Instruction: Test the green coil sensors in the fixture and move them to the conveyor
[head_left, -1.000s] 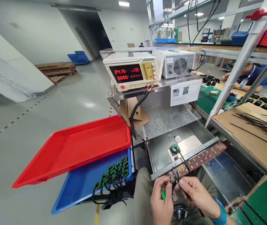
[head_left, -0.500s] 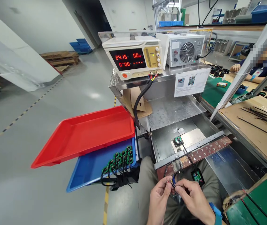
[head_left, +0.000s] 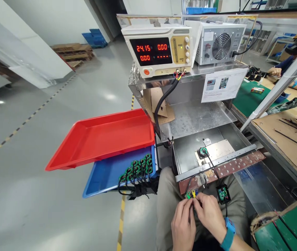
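Step in hand, by the look of it: joining or parting the small connector (head_left: 192,194) at the end of the test lead. Left hand (head_left: 183,225) and right hand (head_left: 209,216) held low over the lap, fingertips meeting at the connector; both pinching it, left from the left side, right from the right. Green, yellow and blue bits showing just above the fingertips. Cannot tell whether the two halves are mated or apart; fingers cover the joint.

Connector sits just below the front edge of the brown strip (head_left: 224,169), touching neither it nor the steel tray (head_left: 187,158). Black wire (head_left: 211,165) runs from a round green part (head_left: 203,151) on the plate in the tray, over the strip, down to a small green board (head_left: 223,194) hanging just right of the right hand.

Supply (head_left: 161,50) reads 24.15 with current at 0.00. Judged: no load drawing at this instant.

Blue tray (head_left: 103,176) to the left holds a row of like green parts with black leads bunched at its front corner; red tray (head_left: 98,137) stacked above it.

Next move, as judged: fine two-finger alignment at the connector, steady pull or push along its axis, wire kept slack so the hanging board does not swing.
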{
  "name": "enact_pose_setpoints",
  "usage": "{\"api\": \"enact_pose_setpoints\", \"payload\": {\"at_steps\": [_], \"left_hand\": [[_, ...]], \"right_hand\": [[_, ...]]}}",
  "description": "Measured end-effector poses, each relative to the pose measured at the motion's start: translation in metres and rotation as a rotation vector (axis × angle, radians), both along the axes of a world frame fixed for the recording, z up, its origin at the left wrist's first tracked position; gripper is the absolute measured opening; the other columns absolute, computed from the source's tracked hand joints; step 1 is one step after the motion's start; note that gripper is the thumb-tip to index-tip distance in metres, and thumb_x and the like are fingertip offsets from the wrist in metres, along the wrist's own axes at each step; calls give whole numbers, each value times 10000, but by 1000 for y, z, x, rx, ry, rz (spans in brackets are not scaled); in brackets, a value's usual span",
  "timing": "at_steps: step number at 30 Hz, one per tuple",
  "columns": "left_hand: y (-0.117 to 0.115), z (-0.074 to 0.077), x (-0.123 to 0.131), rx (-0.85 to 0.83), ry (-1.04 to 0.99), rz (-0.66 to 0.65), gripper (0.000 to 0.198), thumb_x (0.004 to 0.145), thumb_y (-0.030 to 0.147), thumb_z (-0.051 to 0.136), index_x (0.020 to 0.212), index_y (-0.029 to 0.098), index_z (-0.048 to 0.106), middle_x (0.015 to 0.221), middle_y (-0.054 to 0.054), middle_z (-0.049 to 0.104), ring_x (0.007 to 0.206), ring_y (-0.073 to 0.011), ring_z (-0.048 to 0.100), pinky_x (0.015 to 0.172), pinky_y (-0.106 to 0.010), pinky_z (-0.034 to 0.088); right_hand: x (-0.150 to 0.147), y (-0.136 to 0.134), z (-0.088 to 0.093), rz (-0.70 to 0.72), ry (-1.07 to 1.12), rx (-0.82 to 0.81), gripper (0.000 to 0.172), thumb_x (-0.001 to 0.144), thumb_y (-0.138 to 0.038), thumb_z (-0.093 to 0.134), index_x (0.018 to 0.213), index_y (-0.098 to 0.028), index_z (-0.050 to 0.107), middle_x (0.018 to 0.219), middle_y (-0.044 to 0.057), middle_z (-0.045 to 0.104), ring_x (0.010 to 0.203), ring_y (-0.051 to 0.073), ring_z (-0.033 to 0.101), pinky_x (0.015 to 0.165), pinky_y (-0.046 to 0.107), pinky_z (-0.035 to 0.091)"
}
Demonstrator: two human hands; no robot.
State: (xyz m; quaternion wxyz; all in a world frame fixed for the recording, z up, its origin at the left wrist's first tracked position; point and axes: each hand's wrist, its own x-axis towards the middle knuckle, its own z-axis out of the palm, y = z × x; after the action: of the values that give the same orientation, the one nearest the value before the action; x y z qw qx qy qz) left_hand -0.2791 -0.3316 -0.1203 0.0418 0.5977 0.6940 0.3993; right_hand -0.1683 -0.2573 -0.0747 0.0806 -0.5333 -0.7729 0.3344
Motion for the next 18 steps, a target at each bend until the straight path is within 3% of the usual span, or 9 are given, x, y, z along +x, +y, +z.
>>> {"api": "enact_pose_setpoints", "payload": {"at_steps": [9, 12, 18], "left_hand": [[9, -7, -4, 17, 41, 8, 191, 928, 121, 532, 1060, 195, 649, 988, -64, 730, 903, -180, 725, 775, -286, 609], [12, -10, -8, 32, 51, 11, 190, 923, 117, 532, 1049, 192, 654, 976, -65, 735, 894, -180, 726, 774, -281, 604], [5, -30, -23, 87, 12, -40, 184, 956, 221, 530, 1101, 222, 643, 1003, -80, 738, 922, -206, 724, 802, -318, 596]], "right_hand": [[-6, 7, 16, 51, -48, -32, 162, 972, -146, 463, 972, -187, 619, 849, 58, 742, 796, 223, 709, 645, 299, 306], [-5, 10, 18, 89, -13, -38, 145, 962, -126, 472, 950, -190, 602, 855, 44, 736, 811, 215, 705, 653, 284, 326], [-19, 6, 17, 65, -47, -22, 221, 925, -151, 442, 1001, -172, 649, 885, 102, 755, 836, 249, 730, 650, 294, 414]]}}
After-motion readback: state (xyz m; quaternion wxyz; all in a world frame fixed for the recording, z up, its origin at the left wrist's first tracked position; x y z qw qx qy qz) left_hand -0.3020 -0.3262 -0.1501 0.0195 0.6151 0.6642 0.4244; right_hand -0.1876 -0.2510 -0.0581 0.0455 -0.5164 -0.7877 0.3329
